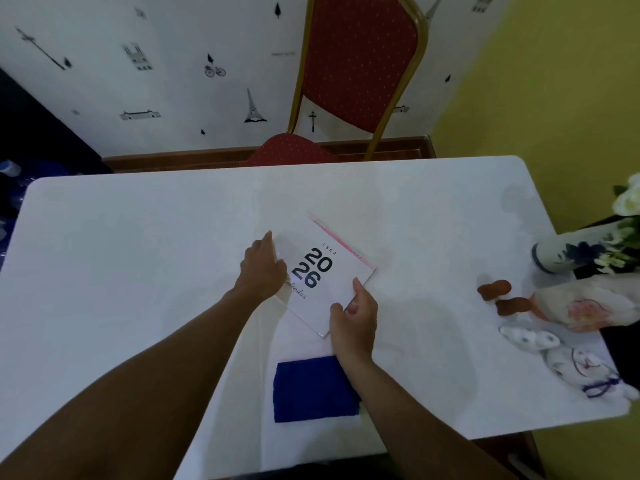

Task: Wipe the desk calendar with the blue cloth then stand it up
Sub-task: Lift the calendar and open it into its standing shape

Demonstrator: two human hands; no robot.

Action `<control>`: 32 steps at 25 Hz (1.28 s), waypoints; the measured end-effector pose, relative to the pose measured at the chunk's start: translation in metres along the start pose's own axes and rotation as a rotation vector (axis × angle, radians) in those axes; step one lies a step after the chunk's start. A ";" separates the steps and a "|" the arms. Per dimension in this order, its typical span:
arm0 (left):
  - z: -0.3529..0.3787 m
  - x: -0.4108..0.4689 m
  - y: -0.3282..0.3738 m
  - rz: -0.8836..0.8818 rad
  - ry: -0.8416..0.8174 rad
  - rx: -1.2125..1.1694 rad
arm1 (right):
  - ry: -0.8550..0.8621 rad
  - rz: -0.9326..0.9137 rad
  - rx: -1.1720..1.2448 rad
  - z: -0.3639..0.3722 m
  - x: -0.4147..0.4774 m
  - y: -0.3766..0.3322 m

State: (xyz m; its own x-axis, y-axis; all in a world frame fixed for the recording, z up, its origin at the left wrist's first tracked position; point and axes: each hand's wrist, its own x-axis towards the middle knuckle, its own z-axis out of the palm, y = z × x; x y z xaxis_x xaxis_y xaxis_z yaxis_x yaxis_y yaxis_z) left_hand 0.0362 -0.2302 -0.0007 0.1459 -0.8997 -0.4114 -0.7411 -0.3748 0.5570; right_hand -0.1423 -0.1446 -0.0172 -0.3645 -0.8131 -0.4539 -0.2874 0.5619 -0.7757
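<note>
Calendar (pixel 323 275) is lying on a white table (pixel 138 237), turned at a slant, with both bare hands on it. Its white cover is facing up, showing "2026" in large dark digits, and a pink binding strip is running along the edge farthest from the hands.

Left hand (pixel 261 268) is resting on the calendar's left edge, fingers stretched out and held together, pressing against it rather than closing around it. Right hand (pixel 353 320) is pinching the calendar's near right corner, thumb on top and fingers curling beneath. Whether the calendar is lying fully flat or beginning to lift at that corner is hard to tell.

Cloth (pixel 313 389), deep blue and folded into a neat rectangle, is sitting just behind the right wrist, close to the person's body. Neither hand is touching it. It is lying apart from the calendar, with bare table between.

As a judgement of progress: the calendar is not standing yet, so that step remains. The cloth is lying folded and unheld, but nothing visible shows whether the wiping is already finished or has not started. The two-handed grip suits either lifting the calendar to stand it or squaring it up for wiping.

Off beyond the right hand, a soft toy (pixel 575 362) and a vase (pixel 568 252) are sitting near the table's edge.
</note>
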 end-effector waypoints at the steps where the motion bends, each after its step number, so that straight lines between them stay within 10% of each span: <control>1: -0.002 0.001 -0.001 -0.024 0.007 -0.007 | 0.023 0.045 0.099 -0.002 0.002 -0.004; 15: -0.025 -0.049 -0.021 -0.024 0.206 -0.276 | -0.121 0.064 0.357 -0.023 -0.003 -0.041; 32: 0.000 -0.090 -0.055 0.150 -0.007 -0.267 | -0.251 -0.327 -0.047 -0.048 0.013 -0.012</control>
State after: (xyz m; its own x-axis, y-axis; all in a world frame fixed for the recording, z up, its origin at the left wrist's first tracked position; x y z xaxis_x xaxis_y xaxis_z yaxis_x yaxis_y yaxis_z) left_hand 0.0637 -0.1290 0.0057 0.0423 -0.9482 -0.3147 -0.5554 -0.2842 0.7815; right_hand -0.1863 -0.1549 0.0076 -0.0215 -0.9583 -0.2848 -0.3947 0.2699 -0.8783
